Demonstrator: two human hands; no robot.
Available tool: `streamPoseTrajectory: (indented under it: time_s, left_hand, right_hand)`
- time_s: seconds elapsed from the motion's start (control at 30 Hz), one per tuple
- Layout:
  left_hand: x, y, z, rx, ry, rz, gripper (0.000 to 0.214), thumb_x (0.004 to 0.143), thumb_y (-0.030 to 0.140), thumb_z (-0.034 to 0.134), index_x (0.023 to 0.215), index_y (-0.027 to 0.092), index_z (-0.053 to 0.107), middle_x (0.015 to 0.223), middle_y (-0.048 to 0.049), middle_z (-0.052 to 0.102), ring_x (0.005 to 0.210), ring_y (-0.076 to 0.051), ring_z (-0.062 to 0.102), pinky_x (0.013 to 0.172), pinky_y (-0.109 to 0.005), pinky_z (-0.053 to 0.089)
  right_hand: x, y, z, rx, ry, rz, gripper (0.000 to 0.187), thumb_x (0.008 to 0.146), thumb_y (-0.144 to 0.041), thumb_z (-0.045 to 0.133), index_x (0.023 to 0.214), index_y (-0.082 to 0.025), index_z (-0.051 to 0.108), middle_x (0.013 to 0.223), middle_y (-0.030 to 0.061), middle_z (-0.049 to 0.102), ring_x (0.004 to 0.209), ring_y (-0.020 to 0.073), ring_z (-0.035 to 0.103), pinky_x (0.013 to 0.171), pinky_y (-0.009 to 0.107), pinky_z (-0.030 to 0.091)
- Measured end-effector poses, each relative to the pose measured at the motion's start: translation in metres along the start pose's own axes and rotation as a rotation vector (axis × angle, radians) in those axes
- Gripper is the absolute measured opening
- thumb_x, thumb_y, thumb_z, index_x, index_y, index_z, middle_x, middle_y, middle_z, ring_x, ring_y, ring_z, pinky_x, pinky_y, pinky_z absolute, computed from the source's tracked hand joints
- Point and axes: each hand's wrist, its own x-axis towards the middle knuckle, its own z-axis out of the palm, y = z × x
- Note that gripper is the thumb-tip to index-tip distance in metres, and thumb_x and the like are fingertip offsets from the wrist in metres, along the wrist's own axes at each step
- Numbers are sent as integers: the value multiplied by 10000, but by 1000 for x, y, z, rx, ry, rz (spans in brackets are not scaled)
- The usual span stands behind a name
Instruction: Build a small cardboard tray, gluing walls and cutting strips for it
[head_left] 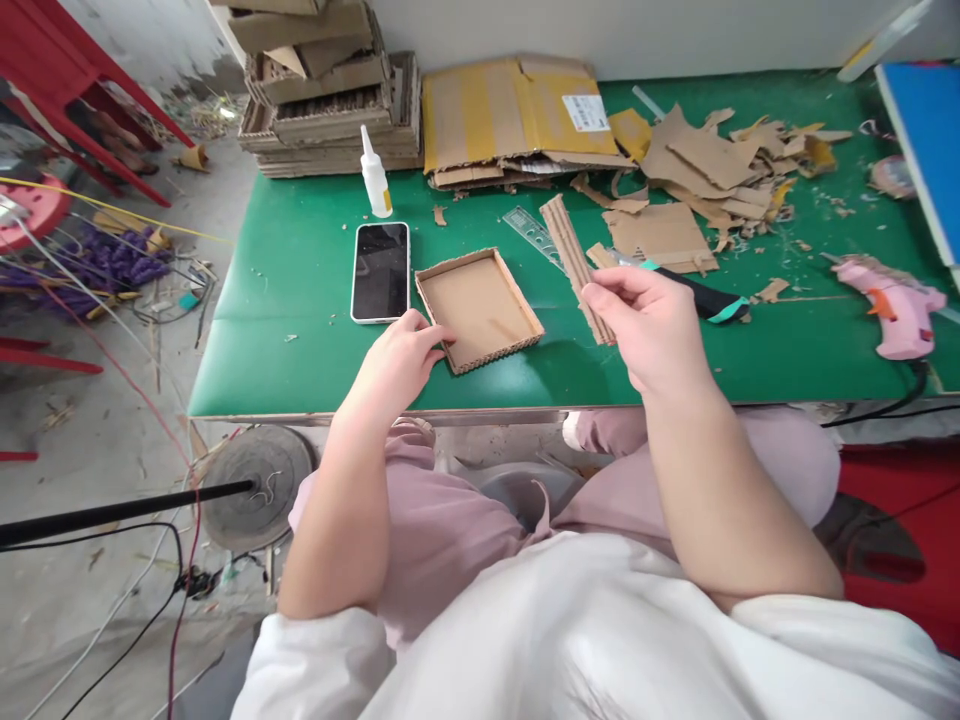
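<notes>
A shallow cardboard tray (480,305) with low walls lies on the green tabletop in front of me. My left hand (409,350) pinches its near left corner between thumb and fingers. Held above the table, a corrugated cardboard strip (571,255) slants up and left from my right hand (645,315), which is closed on its lower end. Behind that strip a clear ruler (534,237) lies partly hidden. A black and teal utility knife (705,295) rests just beyond my right hand, its front part covered by my fingers.
Left of the tray are a phone (381,272) and a glue bottle (376,180). Stacked cardboard trays (330,120) and a taped cardboard box (517,115) stand at the back. Cardboard scraps (720,165) cover the back right. A pink glue gun (892,305) lies far right, its cord over the edge.
</notes>
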Motion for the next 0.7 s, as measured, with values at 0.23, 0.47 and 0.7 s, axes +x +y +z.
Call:
streamPoseTrajectory:
  time_s: [0.23,0.47,0.7]
  left_hand:
    - [4,31,19,27,113,238,156,839,314,606,853,228,735,932,-87,562,869,-226,493,784,-378,419]
    - [2,84,54,125,188,411,209,920,243,471,917,180,670,819,-72,631,809,-202,520,718,-347,375]
    - [7,54,27,-150,662,114,270,938,245,423,1036,223,674,906,-50,669,847,-149,586,782,-290,432]
  right_hand:
    - [10,-1,5,-150,-98,-89,133,727,-351,688,789,-233,684,712,-2,653,620,160,579,598,337,500]
    - [22,-12,1,-326,-250,-213,63,746,-253,663,785,-213,694,769,6,678,704,173,599,726,359,495]
    - [36,-15,18,-571,-371,-423,82,786,-280,670,724,-244,709,771,24,682,834,217,573,781,391,446]
